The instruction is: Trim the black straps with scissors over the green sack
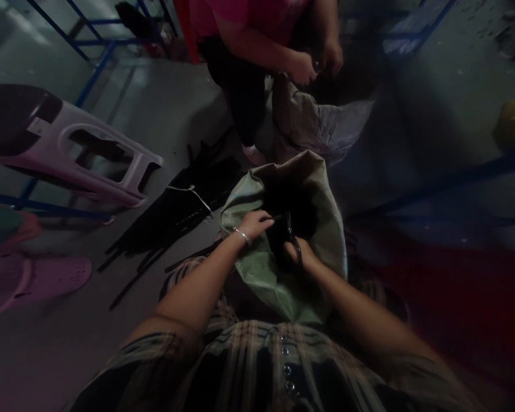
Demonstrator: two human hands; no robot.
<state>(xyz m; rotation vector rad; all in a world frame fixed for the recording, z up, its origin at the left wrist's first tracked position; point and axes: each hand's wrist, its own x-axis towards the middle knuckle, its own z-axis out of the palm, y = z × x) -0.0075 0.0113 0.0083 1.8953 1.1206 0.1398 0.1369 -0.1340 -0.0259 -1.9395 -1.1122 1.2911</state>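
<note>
A pale green woven sack (pixel 274 283) stands open between my knees, its inside dark with black material (pixel 294 197). Over its mouth, my left hand (pixel 255 225) is closed in a pinch on a thin black strip (pixel 277 218), a bracelet round that wrist. My right hand (pixel 304 254) is wrapped round dark-handled scissors (pixel 289 224), whose blades point away from me beside the strip's end. Whether the blades touch the strip is too dark to tell. To the left of the sack lies a bundle of long black strips (pixel 171 214), tied with pale string.
Opposite me, a co-worker in a pink top works with both hands (pixel 309 66) above a second, greyish sack (pixel 320 126). A plastic stool (pixel 98 154) lies at the left, with a pink basket (pixel 55 277) below it. Blue metal frames (pixel 96 74) stand on both sides.
</note>
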